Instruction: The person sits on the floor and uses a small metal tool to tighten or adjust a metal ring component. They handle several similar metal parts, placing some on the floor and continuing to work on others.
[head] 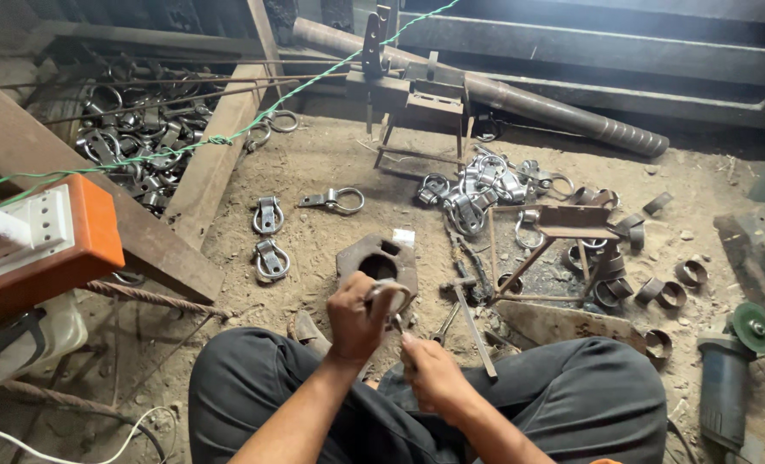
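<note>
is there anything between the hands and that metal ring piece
No. The left hand already grips the metal ring directly, and the right hand sits just below it, apparently pinching its lower end. Nothing visible lies between them.

Soft, even daylight over a sharply rendered scene.
The sandy floor is lit brightly and evenly, with only faint shadows cast. The top edge is left in deep shade. Dull glints are seen on the metal rings. Slight wide-angle bending is noticed toward the borders; hardly any blur is seen.
</note>
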